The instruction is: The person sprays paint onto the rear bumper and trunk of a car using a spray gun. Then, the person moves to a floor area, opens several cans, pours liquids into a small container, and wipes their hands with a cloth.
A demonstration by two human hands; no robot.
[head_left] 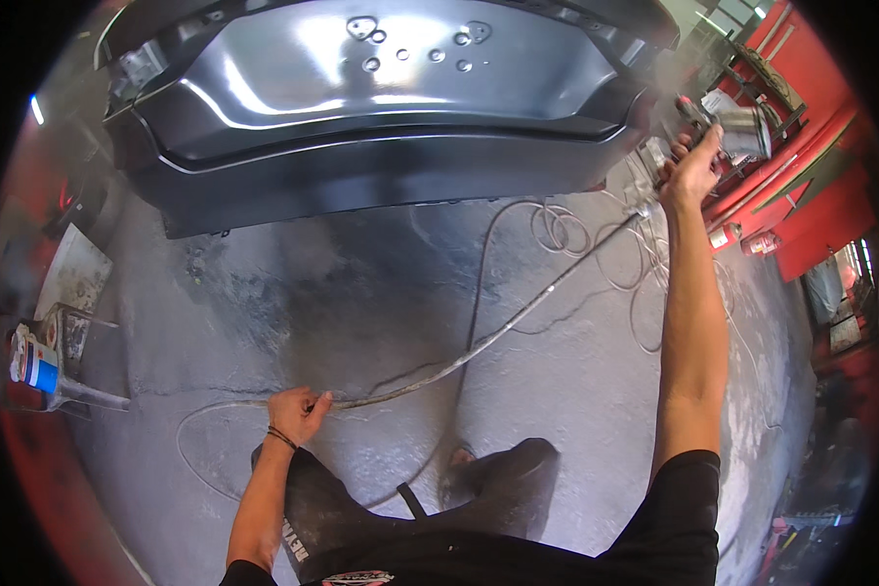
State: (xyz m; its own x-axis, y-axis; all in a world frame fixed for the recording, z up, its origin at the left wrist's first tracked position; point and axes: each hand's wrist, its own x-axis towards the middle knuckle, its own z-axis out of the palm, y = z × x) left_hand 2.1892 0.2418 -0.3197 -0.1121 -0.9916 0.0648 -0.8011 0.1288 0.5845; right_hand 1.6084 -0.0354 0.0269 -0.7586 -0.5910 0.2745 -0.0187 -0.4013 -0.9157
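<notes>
My right hand (691,168) is stretched out to the far right, its fingers wrapped round the handle of a paint spray gun (693,113). A silvery cup (749,133) shows beside the gun's body. From below that hand an air hose (518,317) sags across to my left hand (301,414), which grips it low, near my left knee. Ahead stands a dark, glossy car trunk lid (400,166), with small holes and round dimples in its upper middle. The spray gun is beside the panel's right end.
Loops of thinner hose (562,230) lie on the grey concrete floor (215,342). At left, a can with a blue label (41,367) rests on a small stand (78,386). Red shelving (830,186) lines the right side, with small cans (725,236) near it.
</notes>
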